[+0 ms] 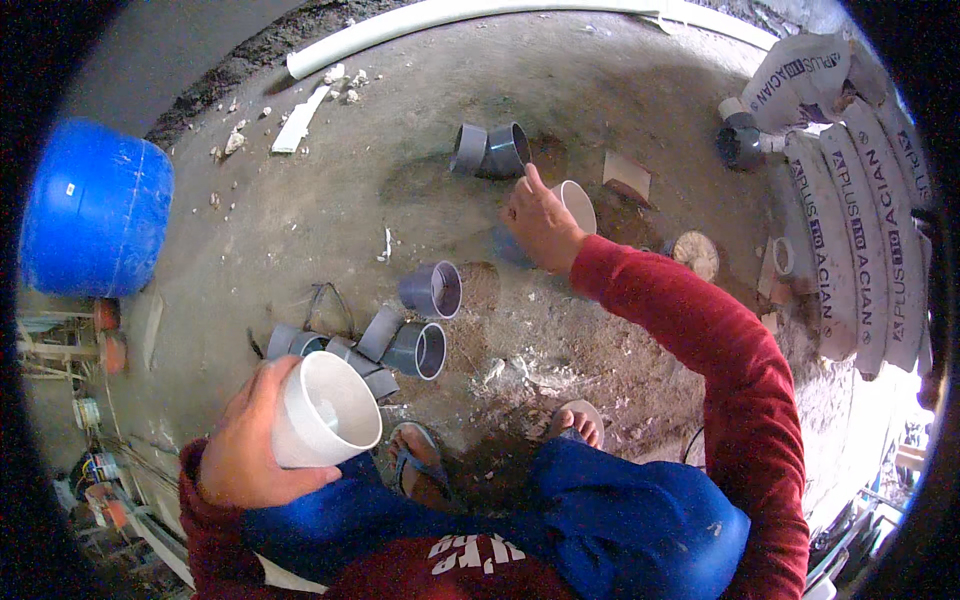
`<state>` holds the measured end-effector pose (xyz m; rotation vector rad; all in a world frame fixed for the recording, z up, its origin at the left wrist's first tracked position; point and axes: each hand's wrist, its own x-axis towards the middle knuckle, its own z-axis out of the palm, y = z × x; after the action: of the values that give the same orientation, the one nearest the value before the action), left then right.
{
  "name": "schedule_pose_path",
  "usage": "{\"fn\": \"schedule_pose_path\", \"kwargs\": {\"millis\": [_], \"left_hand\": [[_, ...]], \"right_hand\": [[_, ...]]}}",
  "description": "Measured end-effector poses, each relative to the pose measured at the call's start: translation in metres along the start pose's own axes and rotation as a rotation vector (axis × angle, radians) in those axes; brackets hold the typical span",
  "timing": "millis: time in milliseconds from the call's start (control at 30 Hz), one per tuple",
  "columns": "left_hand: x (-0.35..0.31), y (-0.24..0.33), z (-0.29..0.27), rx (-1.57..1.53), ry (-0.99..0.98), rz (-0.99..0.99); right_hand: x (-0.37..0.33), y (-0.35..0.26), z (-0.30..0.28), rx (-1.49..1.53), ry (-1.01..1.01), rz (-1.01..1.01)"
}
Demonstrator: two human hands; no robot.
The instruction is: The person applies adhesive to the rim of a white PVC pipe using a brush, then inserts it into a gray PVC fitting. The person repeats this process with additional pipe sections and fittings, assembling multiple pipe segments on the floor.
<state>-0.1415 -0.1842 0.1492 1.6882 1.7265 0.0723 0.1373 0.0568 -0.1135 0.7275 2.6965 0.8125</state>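
Note:
My left hand (255, 445) is wrapped round a short white plastic pipe piece (300, 425), its open end tilted up and to the right. Farther off, my right hand (543, 222) reaches over the ground with one finger stretched out, the others partly hidden. Its fingertip overlaps the rim of a grey pipe elbow (470, 150); I cannot tell whether they touch. Partly behind this hand lies another pipe piece with a pale round mouth (577, 203). Between my hands, a grey pipe socket (432, 288) stands near several grey fittings (415, 350) lying together.
A blue barrel (100, 210) stands at the left. Stacked white printed sacks (850, 230) line the right side, beside a dark fitting (738, 140). A long white pipe (450, 12) runs along the back. A flat tile piece (627, 178) and a round pale object (695, 256) lie right of my hand.

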Motion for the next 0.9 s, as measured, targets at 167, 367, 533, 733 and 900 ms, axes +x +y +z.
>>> {"fn": "schedule_pose_path", "kwargs": {"millis": [167, 367, 533, 733, 900], "left_hand": [[-0.01, -0.011, -0.002, 0.15, 0.009, 0.162], [-0.011, -0.011, -0.002, 0.204, 0.022, 0.233], [-0.011, -0.008, -0.003, 0.223, 0.021, 0.259], [-0.006, -0.012, -0.006, 0.231, 0.035, 0.249], [-0.001, -0.013, -0.007, 0.198, 0.061, 0.21]], "right_hand": [[0.017, -0.019, 0.022, -0.07, -0.072, 0.037], [0.06, -0.028, 0.012, 0.122, -0.166, -0.015], [0.102, -0.061, -0.014, 0.067, -0.265, 0.019], [0.094, -0.019, -0.031, 0.454, -0.313, -0.021], [0.111, 0.094, 0.039, 1.115, 0.074, 0.754]]}}
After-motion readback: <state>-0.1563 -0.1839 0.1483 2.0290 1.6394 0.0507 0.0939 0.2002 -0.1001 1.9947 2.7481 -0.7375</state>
